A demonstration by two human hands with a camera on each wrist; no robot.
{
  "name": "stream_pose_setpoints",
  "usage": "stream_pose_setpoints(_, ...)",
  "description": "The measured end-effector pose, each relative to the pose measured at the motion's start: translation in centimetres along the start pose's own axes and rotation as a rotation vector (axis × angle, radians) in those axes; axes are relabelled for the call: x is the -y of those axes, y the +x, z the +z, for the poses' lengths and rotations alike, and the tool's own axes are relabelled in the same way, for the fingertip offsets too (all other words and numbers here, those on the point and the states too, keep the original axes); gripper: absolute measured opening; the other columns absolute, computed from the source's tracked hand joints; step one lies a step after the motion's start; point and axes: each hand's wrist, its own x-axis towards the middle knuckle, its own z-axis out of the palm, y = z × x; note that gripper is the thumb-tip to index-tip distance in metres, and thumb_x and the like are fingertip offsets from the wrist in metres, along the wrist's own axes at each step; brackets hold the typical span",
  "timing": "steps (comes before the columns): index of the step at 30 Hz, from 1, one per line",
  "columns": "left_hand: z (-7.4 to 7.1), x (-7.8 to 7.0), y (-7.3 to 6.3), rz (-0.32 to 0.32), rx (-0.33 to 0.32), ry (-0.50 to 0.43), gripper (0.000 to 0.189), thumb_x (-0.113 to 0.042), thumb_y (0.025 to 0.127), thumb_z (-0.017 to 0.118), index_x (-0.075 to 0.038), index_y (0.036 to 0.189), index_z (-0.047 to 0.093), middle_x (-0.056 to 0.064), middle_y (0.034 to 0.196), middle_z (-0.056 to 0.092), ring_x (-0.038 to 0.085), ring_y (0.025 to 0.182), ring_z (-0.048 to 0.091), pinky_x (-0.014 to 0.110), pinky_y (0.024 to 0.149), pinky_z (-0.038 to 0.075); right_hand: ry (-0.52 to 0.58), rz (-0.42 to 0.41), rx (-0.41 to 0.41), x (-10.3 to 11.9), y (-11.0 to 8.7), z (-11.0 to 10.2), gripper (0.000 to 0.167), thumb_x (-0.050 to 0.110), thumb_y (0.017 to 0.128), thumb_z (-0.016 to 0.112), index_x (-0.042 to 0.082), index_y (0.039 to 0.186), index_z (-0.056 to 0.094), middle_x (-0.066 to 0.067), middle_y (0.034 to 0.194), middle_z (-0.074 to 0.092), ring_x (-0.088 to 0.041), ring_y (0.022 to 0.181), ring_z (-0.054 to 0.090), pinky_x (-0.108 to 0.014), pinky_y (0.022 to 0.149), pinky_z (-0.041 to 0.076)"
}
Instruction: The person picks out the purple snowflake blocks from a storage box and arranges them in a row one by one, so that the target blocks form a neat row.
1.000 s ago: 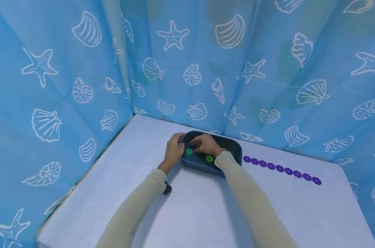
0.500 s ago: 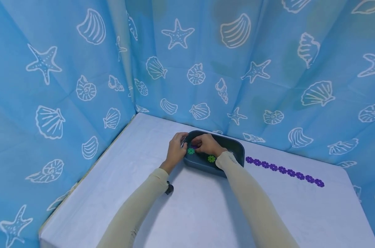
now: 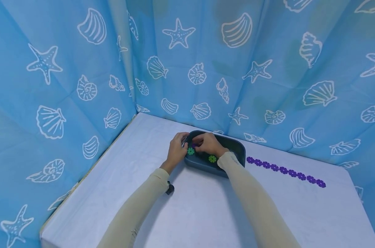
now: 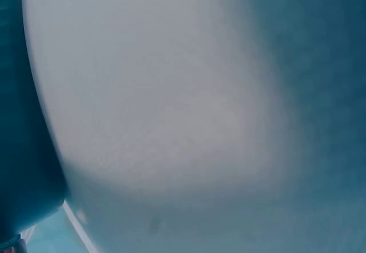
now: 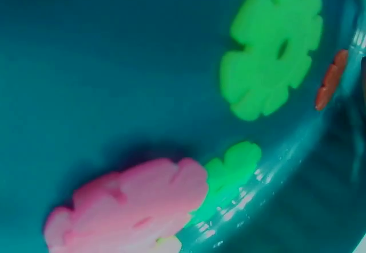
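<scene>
A dark grey-blue tub (image 3: 206,167) stands on the table, with several flower-shaped plastic discs in it. My left hand (image 3: 176,150) grips the tub's left end, thumb at the near side and fingers at the rim. Inside the tub is my right hand (image 3: 208,144), its fingertips pinching a purple flower disc (image 3: 194,146) that they partly cover. A green disc (image 3: 190,151) lies close to these fingers, and a yellow-green disc (image 3: 212,158) lies nearer the wrist. The right wrist view shows a bright green disc (image 5: 274,52), a pink disc (image 5: 134,204) and an orange-red disc (image 5: 331,80) near the tub wall.
A row of linked purple flower discs (image 3: 283,170) runs over the white table (image 3: 193,213) to the right of the tub. Blue curtains (image 3: 181,82) with white shell prints hang behind and to the left. The left wrist view is mostly blurred tub and tabletop.
The head view has shifted slightly, so everything appears a little further right. My right fingers have moved very slightly inside the tub; the left hand keeps its hold.
</scene>
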Motion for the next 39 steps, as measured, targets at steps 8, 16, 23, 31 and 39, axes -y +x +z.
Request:
stream_pose_setpoints(8, 0.5, -0.3, 0.0, -0.003, 0.008, -0.001, 0.038, 0.007, 0.090, 0.061, -0.002, 0.127, 0.056, 0.011, 0.126, 0.057, 0.019, 0.124, 0.054, 0.022, 0.105, 0.043, 0.093, 0.005, -0.077, 0.5, -1.4, -1.9, 0.038, 0.008, 0.079, 0.078, 0.003, 0.116, 0.070, -0.009, 0.107, 0.071, -0.021, 0.096, 0.067, -0.035, 0.086, 0.060)
stream_pose_setpoints(16, 0.5, -0.4, -0.1, -0.020, 0.010, 0.002, 0.039, 0.008, 0.089, 0.061, -0.003, 0.127, 0.057, 0.010, 0.126, 0.057, 0.019, 0.123, 0.055, 0.022, 0.105, 0.044, 0.144, 0.016, -0.140, 1.2, -2.6, -5.2, 0.037, 0.009, 0.082, 0.076, 0.004, 0.118, 0.069, -0.009, 0.111, 0.071, -0.024, 0.100, 0.066, -0.039, 0.084, 0.060)
stream_pose_setpoints(23, 0.7, -0.6, -0.1, -0.032, 0.027, -0.006, 0.039, 0.007, 0.090, 0.060, -0.003, 0.128, 0.056, 0.009, 0.127, 0.056, 0.018, 0.125, 0.053, 0.023, 0.106, 0.043, 0.165, 0.026, -0.214, 0.1, -4.9, -8.2, 0.038, 0.011, 0.081, 0.077, 0.003, 0.118, 0.070, -0.016, 0.113, 0.069, -0.026, 0.100, 0.067, -0.043, 0.087, 0.059)
stream_pose_setpoints(31, 0.6, -0.5, -0.2, -0.036, 0.019, -0.007, 0.039, 0.007, 0.090, 0.060, -0.004, 0.127, 0.056, 0.009, 0.126, 0.056, 0.018, 0.125, 0.053, 0.024, 0.107, 0.043, 0.149, 0.138, -0.318, -2.1, -8.9, -11.7, 0.040, 0.016, 0.084, 0.076, 0.004, 0.122, 0.067, -0.012, 0.119, 0.067, -0.028, 0.106, 0.065, -0.042, 0.089, 0.058)
stream_pose_setpoints(39, 0.3, -0.4, -0.2, -0.026, 0.010, -0.030, 0.039, 0.008, 0.090, 0.060, -0.003, 0.127, 0.056, 0.010, 0.126, 0.056, 0.020, 0.124, 0.054, 0.027, 0.107, 0.044, 0.114, 0.292, -0.421, -4.9, -15.0, -16.2, 0.042, 0.020, 0.087, 0.075, 0.005, 0.126, 0.065, -0.014, 0.123, 0.065, -0.032, 0.114, 0.062, -0.043, 0.089, 0.056)
